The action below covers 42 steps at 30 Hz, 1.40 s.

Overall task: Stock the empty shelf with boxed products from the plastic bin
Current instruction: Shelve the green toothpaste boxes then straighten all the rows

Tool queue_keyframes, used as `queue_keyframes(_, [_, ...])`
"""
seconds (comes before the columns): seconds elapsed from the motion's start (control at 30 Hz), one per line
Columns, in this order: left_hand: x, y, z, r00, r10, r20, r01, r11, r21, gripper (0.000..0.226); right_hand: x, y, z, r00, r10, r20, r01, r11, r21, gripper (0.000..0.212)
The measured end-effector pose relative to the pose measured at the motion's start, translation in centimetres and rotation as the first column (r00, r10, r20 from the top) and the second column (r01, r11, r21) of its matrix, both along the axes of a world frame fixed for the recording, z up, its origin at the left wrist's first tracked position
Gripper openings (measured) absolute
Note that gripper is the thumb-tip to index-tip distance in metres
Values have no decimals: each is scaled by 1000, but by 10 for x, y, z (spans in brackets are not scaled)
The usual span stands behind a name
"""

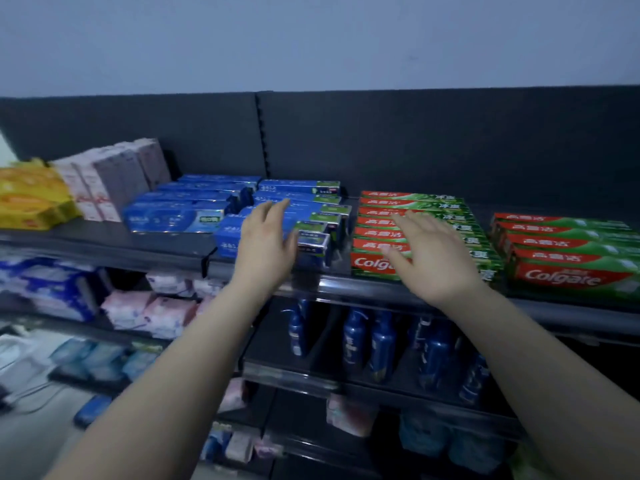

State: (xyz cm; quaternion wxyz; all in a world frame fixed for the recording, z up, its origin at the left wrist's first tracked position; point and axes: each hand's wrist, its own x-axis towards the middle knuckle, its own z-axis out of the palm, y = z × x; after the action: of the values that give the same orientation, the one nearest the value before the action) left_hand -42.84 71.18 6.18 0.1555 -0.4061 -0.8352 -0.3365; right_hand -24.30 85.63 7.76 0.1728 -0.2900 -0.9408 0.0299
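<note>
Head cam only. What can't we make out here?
Plastic bin: outside the head view.
Contact: cannot tell whether the left hand touches the blue boxes, or the right hand the Colgate boxes; each hand hides its own underside.
Yellow packs: cut by the left edge.
Blue bottles, lower shelf: labels blurred, dim.

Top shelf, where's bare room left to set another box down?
Bare shelf lies at the front left, before the pink boxes and left blue boxes. Only a narrow gap separates the middle blue boxes from the Colgate boxes. The rest is packed with rows.
</note>
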Motion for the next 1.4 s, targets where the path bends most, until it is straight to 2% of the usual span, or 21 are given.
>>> queue_keyframes(0.1, [-55, -31, -7, 986, 165, 7, -162, 974, -161, 62, -37, -27, -2, 993, 97, 69, -98, 995, 20, 64])
queue_keyframes(0.2, [-80, -40, -14, 988, 148, 50, -125, 942, -311, 67, -74, -47, -1, 981, 150, 124, -155, 987, 33, 61])
queue_keyframes(0.33, [-84, -41, -26, 995, 8, 99, 18, 965, -261, 62, -106, -58, -7, 977, 44, 210, -51, 998, 27, 58])
queue_keyframes(0.47, [-107, -40, -22, 986, -68, 153, 93, 982, -163, 93, -121, -62, -18, 974, -54, 219, 51, 999, 18, 66])
queue_keyframes(0.53, [-121, -39, -18, 982, -78, 173, 112, 975, -192, 105, -128, -62, -21, 973, -79, 217, 78, 997, 11, 71])
queue_keyframes(0.6, [-127, -39, -17, 981, -99, 168, 136, 966, -222, 108, -134, -63, -21, 970, -99, 220, 96, 995, 24, 72])
queue_keyframes(0.83, [-136, -45, -26, 963, -214, 165, 230, 969, -87, 89, -152, -71, -24, 967, -117, 227, 105, 993, 61, 73])
queue_keyframes(0.97, [-144, -41, -24, 955, -249, 163, 274, 949, -158, 92, -151, -64, -13, 971, -100, 215, 105, 994, -13, 85])
queue_keyframes(1.07, [-146, -41, -20, 954, -264, 146, 289, 936, -199, 87, -152, -65, -9, 961, -39, 274, 68, 993, -96, 82])
queue_keyframes(1.17, [-150, -37, -6, 960, -255, 119, 274, 942, -194, 88, -156, -58, 3, 979, -62, 193, 84, 991, -105, 72])
queue_keyframes(1.23, [-157, -22, 6, 953, -285, 103, 303, 910, -283, 78, -166, -48, 12, 982, -99, 161, 114, 990, -88, 64])
queue_keyframes(1.33, [-161, -4, 13, 938, -321, 131, 343, 812, -472, 65, -181, -35, 10, 964, -109, 243, 153, 974, -170, 59])
queue_keyframes(1.4, [-162, -1, 9, 931, -320, 174, 363, 780, -509, 60, -184, -31, 2, 961, -72, 268, 134, 965, -224, 57])
